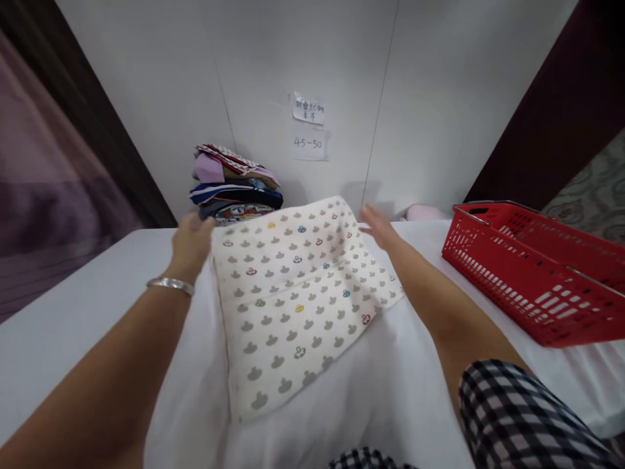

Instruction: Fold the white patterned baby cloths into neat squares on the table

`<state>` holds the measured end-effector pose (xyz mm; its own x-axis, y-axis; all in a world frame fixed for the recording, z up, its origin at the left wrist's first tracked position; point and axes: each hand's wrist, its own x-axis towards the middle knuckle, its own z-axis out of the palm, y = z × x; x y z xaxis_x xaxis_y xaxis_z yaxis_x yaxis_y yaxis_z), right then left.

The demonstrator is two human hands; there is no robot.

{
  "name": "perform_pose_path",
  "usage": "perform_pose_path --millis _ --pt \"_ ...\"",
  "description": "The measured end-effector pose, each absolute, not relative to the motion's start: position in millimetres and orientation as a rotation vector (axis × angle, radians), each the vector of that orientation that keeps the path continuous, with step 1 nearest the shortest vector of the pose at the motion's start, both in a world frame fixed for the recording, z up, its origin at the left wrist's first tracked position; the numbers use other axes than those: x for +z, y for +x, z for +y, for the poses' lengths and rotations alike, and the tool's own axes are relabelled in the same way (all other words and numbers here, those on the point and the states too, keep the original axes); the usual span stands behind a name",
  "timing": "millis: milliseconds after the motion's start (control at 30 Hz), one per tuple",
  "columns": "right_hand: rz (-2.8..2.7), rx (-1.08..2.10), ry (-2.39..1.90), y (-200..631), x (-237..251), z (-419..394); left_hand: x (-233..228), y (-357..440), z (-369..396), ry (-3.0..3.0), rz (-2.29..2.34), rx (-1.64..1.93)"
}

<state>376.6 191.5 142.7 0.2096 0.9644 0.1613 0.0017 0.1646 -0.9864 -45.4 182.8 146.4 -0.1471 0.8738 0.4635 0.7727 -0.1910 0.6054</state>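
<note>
A white cloth [293, 286] printed with grey and coloured mushroom-like shapes lies spread on the white-covered table, with soft wrinkles toward its right side. By its upper left corner is my left hand [191, 244], a silver bangle on the wrist. Motion blurs those fingers, so whether they grip the cloth's edge is unclear. My right hand [378, 228] hovers just beyond the upper right edge, fingers stretched out and apart, holding nothing.
Folded clothes form a stack [237, 185] against the wall, behind the cloth. A red plastic basket [517, 280] with metal handles stands at right. Two paper notes [311, 143] are stuck to the wall. Something pink [424, 212] lies at the table's back edge.
</note>
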Motion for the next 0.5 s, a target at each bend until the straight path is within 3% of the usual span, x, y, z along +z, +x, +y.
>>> perform_pose_path --millis 133,233,500 --pt "-1.401 1.044 -1.395 351.0 75.1 132.2 73.4 -50.8 141.1 1.865 2.003 0.999" --pt "-1.5 0.942 -1.499 356.0 32.3 83.4 30.3 -62.2 93.2 1.735 2.083 0.846" --pt "-1.781 0.903 -1.294 362.7 1.8 14.8 0.0 -56.2 2.3 1.394 2.0 0.857"
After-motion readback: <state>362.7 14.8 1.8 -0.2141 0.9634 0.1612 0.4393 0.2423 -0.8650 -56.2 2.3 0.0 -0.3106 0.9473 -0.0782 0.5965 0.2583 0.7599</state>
